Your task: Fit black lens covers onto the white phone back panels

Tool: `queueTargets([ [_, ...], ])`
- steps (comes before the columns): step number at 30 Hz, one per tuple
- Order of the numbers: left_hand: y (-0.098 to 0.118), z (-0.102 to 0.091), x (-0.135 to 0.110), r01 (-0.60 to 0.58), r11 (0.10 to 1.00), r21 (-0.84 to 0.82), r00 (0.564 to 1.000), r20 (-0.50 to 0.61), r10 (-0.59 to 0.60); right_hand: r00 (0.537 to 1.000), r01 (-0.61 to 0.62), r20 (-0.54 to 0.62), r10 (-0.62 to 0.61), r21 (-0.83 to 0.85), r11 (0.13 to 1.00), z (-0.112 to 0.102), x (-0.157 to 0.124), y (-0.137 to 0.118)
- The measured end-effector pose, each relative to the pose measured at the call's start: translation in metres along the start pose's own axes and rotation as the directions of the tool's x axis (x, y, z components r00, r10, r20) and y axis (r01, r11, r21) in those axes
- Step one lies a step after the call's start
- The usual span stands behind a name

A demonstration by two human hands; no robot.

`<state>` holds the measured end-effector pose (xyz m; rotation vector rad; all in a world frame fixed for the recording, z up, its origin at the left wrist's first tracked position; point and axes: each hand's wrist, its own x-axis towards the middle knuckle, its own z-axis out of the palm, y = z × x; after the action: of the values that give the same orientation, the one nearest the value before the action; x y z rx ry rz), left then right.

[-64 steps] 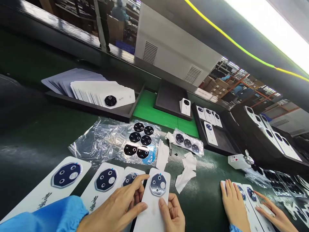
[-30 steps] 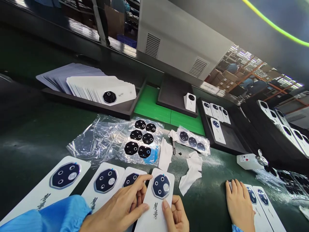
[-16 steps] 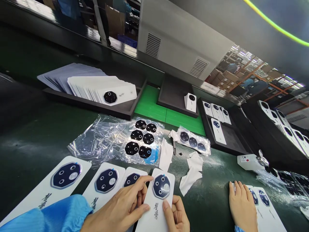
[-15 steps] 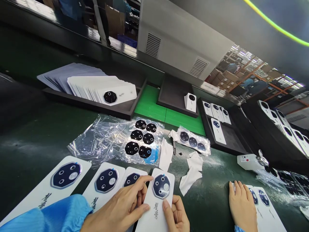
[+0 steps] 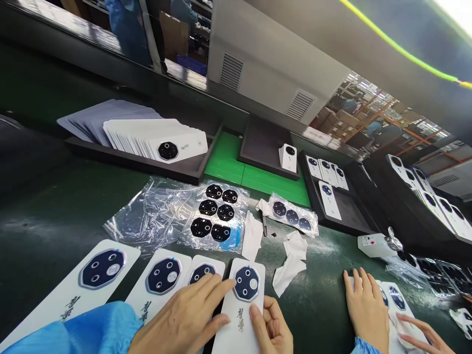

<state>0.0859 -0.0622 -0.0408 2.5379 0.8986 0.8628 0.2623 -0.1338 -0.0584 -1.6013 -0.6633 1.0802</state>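
Observation:
My right hand (image 5: 272, 324) grips the right edge of a white phone back cover (image 5: 230, 334), its thumb on the front face. A dark octagonal camera plate (image 5: 247, 283) with ring-shaped lenses and a small blue tab sits at its top. My left hand (image 5: 188, 312) reaches in from the left with thumb and index finger apart. Its index fingertip touches the camera plate's left edge, and the thumb rests on the cover. Partly beneath my left hand lies another cover (image 5: 219, 265). Two more covers, a middle one (image 5: 160, 253) and a left one (image 5: 127, 250), lie alongside.
Clear film (image 5: 155, 216) and a sheet of black octagonal plates (image 5: 208, 207) lie ahead, near white cloths (image 5: 252, 236). Black trays (image 5: 184, 172) hold covers behind. At right are a dispenser bottle (image 5: 372, 245) and a co-worker's hands (image 5: 367, 305) on covers, one with a white cloth.
My left index finger has shifted slightly down and right onto the camera plate's edge. The co-worker's second hand has appeared with a white cloth on a cover. The view has shifted slightly.

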Motion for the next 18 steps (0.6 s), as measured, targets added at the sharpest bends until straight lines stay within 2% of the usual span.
queueTargets([
  [1, 0.001, -0.001, 0.001, -0.082, 0.995, 0.052, 0.996, -0.034, 0.084, 1.000, -0.022, -0.007, 0.022, 0.011, 1.000, 0.007, -0.004, 0.006],
  [3, 0.003, -0.002, 0.003, -0.238, 0.965, 0.109, 0.968, -0.054, 0.245, 0.999, -0.025, -0.029, 0.025, -0.016, 1.000, 0.009, -0.007, 0.013],
  [5, 0.005, 0.002, 0.001, -0.338, 0.926, 0.168, 0.930, -0.090, 0.355, 0.997, 0.052, -0.049, -0.061, -0.183, 0.982, -0.002, -0.008, 0.012],
  [6, 0.005, 0.005, -0.001, -0.355, 0.912, 0.204, 0.918, -0.108, 0.381, 0.990, 0.107, -0.054, -0.130, -0.313, 0.944, -0.009, -0.008, 0.009],
  [8, 0.007, 0.012, -0.008, -0.342, 0.906, 0.248, 0.913, -0.141, 0.383, 0.957, 0.219, -0.024, -0.290, -0.596, 0.773, -0.023, -0.007, -0.003],
  [10, 0.007, 0.018, -0.015, -0.326, 0.906, 0.271, 0.916, -0.149, 0.374, 0.903, 0.316, 0.079, -0.423, -0.788, 0.529, -0.032, 0.002, -0.020],
  [12, 0.008, 0.023, -0.020, -0.331, 0.897, 0.293, 0.918, -0.120, 0.378, 0.838, 0.410, 0.211, -0.503, -0.851, 0.327, -0.033, 0.020, -0.042],
  [13, 0.007, 0.024, -0.021, -0.337, 0.892, 0.302, 0.919, -0.099, 0.381, 0.808, 0.423, 0.230, -0.543, -0.868, 0.261, -0.032, 0.032, -0.053],
  [14, 0.007, 0.025, -0.023, -0.344, 0.887, 0.308, 0.919, -0.084, 0.386, 0.787, 0.422, 0.229, -0.573, -0.878, 0.228, -0.031, 0.046, -0.063],
  [16, 0.006, 0.027, -0.024, -0.350, 0.883, 0.313, 0.914, -0.094, 0.396, 0.769, 0.425, 0.214, -0.602, -0.875, 0.232, -0.038, 0.070, -0.079],
  [18, 0.005, 0.028, -0.024, -0.346, 0.883, 0.318, 0.912, -0.106, 0.396, 0.757, 0.407, 0.166, -0.632, -0.876, 0.258, -0.059, 0.084, -0.089],
])
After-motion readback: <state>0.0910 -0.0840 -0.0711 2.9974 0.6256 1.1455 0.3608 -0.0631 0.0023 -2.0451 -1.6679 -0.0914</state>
